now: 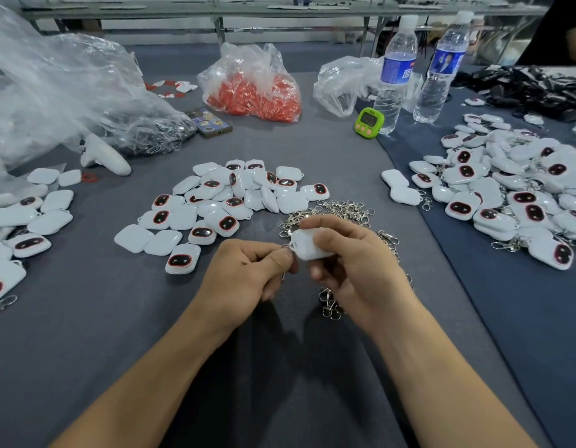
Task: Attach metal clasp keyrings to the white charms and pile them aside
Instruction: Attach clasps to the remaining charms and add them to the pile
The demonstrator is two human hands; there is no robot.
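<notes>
My R hand [351,263] grips the white charm [309,245], loop toward the L hand [247,270], which pinches a clasp keyring [286,250] right at that loop; I'd hold the charm steady & work the ring fully thru.

Green timer [369,122] upright on the grey cloth [312,150]. Just right of the timer, one water bottle [395,76], standing, blue label; beyond it a second water bottle [441,69]. Behind the timer, a crumpled clear bag [341,82]. Left of the timer, a bag of red pieces [252,88], then a phone [209,122] lying flat; farther left, a white controller [104,155] and a big clear plastic bag [53,76]. Far right of the timer, a black heap [532,88].
</notes>
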